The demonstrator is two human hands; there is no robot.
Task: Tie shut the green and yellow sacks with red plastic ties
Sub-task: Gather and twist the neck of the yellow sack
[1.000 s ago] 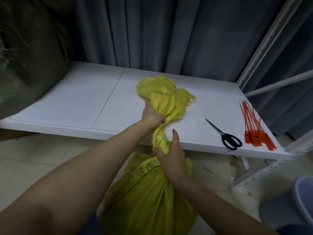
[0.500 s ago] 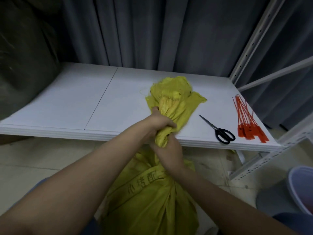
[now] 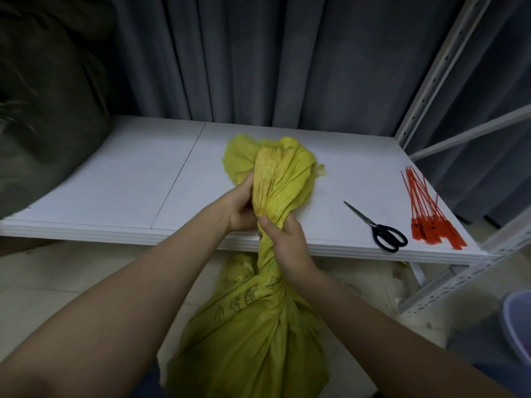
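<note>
Closer together than a second ago, the two hands now touch on the neck of the yellow sack [image 3: 253,340], where a stretch of twisted fabric showed between them before. The left hand [image 3: 241,209] grips the gathered mouth from the left, its thumb lying up the side of the bunch and its fingers hidden behind the cloth. The right hand [image 3: 284,242] is wrapped round the twisted neck just below, thumb across the front. The sack stands on the pale tiled floor [image 3: 43,282] against the front edge of the white shelf board [image 3: 115,182]. Its ruffled mouth rises above the board and hides part of the surface.

On the board to the right lie black-handled scissors [image 3: 382,231], blades closed and pointing back left. Just beside them, nearer the right edge, is a bundle of red plastic ties [image 3: 428,219], thin straps with flat tags at the near end. At the left end of the board a dark green sack [image 3: 43,110] bulks up, blurred. Grey curtains [image 3: 258,53] hang in folds behind, and a perforated white metal upright [image 3: 436,67] frames the right side. A pale bluish tub [image 3: 517,320] is cut off at the right edge.

The yellow sack is coarse woven plastic, creased into spiral pleats at the neck, with dark printed characters across its shoulder, too distorted to read. The board is smooth, made of two panels meeting at a thin seam.
</note>
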